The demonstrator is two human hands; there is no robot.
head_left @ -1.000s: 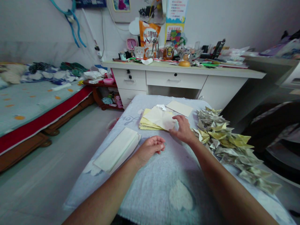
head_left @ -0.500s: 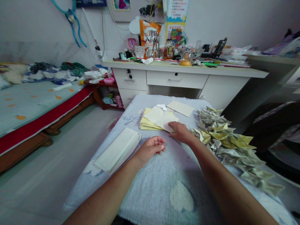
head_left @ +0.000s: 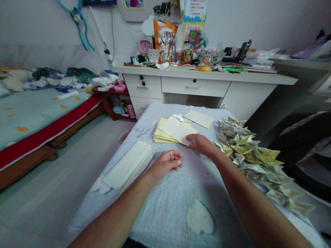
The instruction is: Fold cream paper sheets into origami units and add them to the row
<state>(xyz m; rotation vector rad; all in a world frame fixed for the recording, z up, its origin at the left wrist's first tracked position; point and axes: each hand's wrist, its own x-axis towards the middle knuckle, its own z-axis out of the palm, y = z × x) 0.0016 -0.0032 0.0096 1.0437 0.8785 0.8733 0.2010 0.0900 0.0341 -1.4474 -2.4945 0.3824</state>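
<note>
Right hand (head_left: 201, 143) touched creased cream paper (head_left: 176, 129) atop yellow paper stack (head_left: 162, 138), grip unclear; light pinching seemed best; left hand (head_left: 167, 163) curled loosely, empty.

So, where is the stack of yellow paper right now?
In the head view, the yellow stack lies on the bluish cloth, partly under the pale sheet, just left of the right hand.

On the long white desk (head_left: 176, 84) stand 1 orange printed bag (head_left: 165, 32) and 1 pink square clock (head_left: 145, 46), left of it 1 pale-green bed (head_left: 43, 110).
</note>
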